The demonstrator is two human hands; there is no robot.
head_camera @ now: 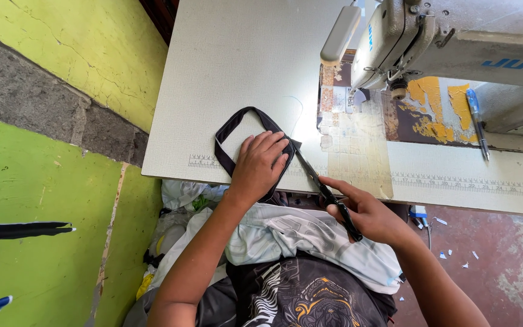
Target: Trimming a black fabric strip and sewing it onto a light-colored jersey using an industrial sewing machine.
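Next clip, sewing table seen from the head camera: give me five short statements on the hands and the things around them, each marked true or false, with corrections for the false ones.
1. The left hand presses flat on a black fabric loop on the table. True.
2. The right hand holds a red screwdriver. False: it holds dark thread snips, tips pointing toward the loop.
3. The black loop lies under the sewing machine needle. False: it lies on the table, left of the machine.
4. A blue pen lies on the machine bed. True.
5. Light printed fabric lies in the person's lap. True.
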